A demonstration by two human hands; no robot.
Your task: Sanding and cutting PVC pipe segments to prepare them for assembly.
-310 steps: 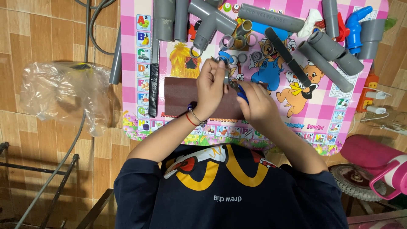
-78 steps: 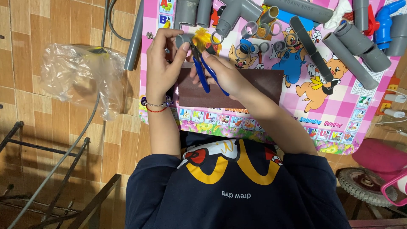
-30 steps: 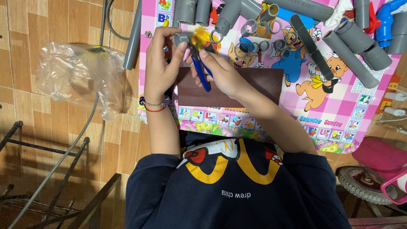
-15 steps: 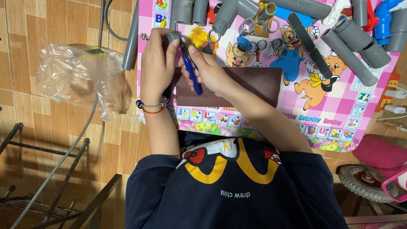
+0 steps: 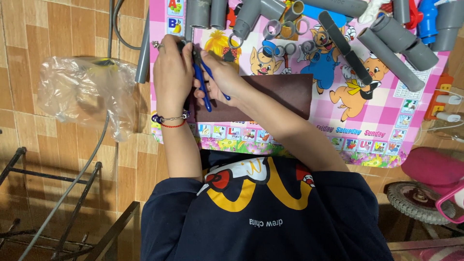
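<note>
At the upper left corner of a pink cartoon alphabet mat (image 5: 386, 116), the left hand (image 5: 172, 77) is curled round a small dark metal part (image 5: 186, 46), while the right hand (image 5: 220, 79), touching it, squeezes the blue-handled pliers (image 5: 203, 87) onto that part. Under both hands lies a dark brown rectangular sheet (image 5: 280, 94). Grey pipe pieces (image 5: 391, 53) and loose rings (image 5: 278, 36) lie beyond the right hand; a crumpled clear plastic bag (image 5: 87, 94) sits left of the left hand. Compared with half a second ago, both hands have held their place.
</note>
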